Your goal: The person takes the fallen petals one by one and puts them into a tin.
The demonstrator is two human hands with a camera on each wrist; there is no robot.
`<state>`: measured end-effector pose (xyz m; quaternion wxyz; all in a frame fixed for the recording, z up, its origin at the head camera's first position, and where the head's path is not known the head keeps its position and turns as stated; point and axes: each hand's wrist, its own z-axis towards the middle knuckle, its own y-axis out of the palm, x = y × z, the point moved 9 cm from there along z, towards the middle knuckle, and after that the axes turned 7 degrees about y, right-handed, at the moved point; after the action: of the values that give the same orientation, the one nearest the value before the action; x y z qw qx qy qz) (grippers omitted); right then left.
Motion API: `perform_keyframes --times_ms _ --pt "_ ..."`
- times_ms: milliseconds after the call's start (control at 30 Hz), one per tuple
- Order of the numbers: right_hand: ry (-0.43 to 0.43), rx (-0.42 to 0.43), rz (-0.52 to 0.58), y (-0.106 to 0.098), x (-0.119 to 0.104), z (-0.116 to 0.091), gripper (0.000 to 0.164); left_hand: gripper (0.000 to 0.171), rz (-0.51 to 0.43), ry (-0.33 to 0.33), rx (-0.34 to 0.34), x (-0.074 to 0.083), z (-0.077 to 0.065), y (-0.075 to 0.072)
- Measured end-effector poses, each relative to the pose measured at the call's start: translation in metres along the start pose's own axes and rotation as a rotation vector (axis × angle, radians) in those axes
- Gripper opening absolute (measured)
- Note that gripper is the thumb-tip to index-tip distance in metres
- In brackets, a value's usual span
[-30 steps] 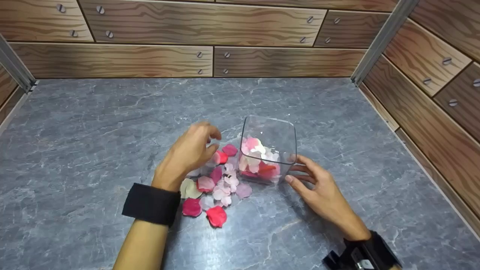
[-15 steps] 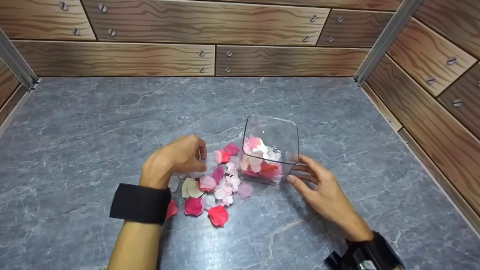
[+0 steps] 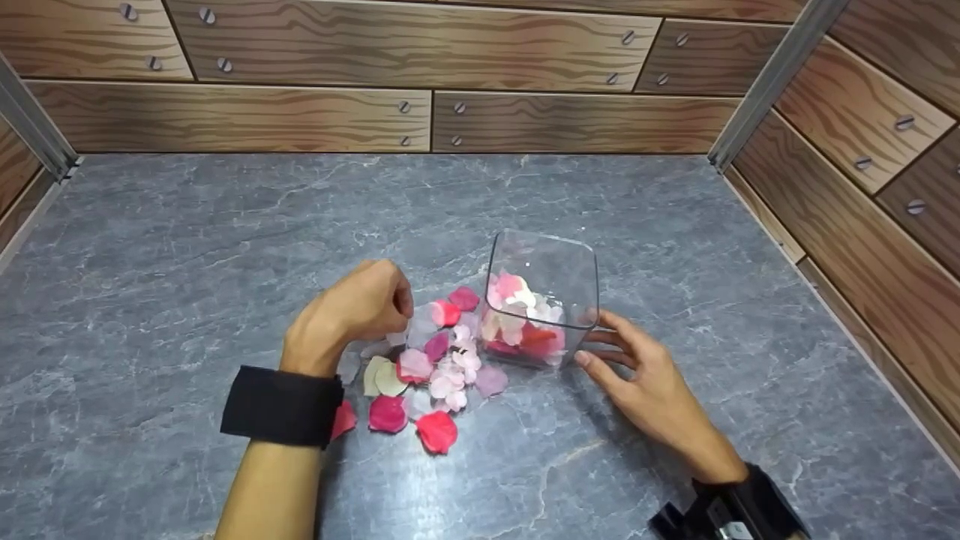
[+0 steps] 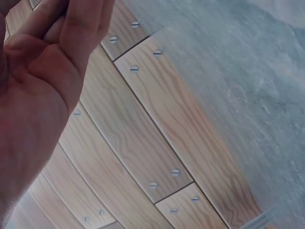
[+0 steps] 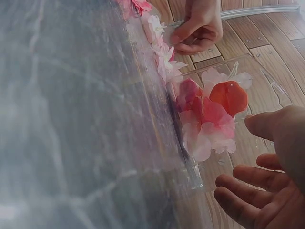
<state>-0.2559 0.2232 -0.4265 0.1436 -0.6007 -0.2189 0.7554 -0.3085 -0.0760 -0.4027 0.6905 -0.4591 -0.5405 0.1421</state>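
A clear square-rimmed plastic container (image 3: 544, 259) stands upright, with pink, white and red artificial petals (image 3: 525, 319) inside. Left of it lies a loose pile of petals and pale blossoms (image 3: 448, 375). My left hand (image 3: 356, 304) is over the pile's far left edge, its fingers curled and seeming to pinch a pale, nearly see-through petal; its fingertips are hidden in the head view. In the right wrist view the left hand's thumb (image 5: 188, 31) meets its fingers. My right hand (image 3: 645, 382) rests beside the container's right corner, fingers loosely spread, thumb close to the wall.
The grey marbled tabletop (image 3: 225, 225) is bounded by wood-patterned panels (image 3: 585, 120) at the back and sides. A red petal (image 3: 343, 420) lies by the black left wristband (image 3: 281, 407). Another red petal (image 3: 436, 432) lies nearest the front.
My left hand has moved left and down from above the pile, then up slightly, its fingers closing together. A red petal has come into sight beside the wristband. My right hand and the container stay put.
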Motion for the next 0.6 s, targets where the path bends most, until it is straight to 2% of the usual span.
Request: perform_keyframes --times_ms 200,400,500,600 --pt "-0.002 -0.002 -0.004 0.000 -0.001 0.000 0.056 0.022 -0.043 0.099 0.122 0.024 0.000 -0.017" --pt "0.012 -0.008 -0.005 0.000 0.001 0.000 0.056 0.015 -0.135 0.253 0.328 0.065 -0.003 -0.036" --pt "0.015 -0.012 -0.005 0.001 0.001 0.000 0.056 0.012 -0.206 0.331 0.428 0.084 -0.003 -0.037" --pt "0.018 -0.013 0.001 0.001 0.001 0.000 0.056 0.011 -0.244 0.392 0.500 0.099 0.000 -0.032"
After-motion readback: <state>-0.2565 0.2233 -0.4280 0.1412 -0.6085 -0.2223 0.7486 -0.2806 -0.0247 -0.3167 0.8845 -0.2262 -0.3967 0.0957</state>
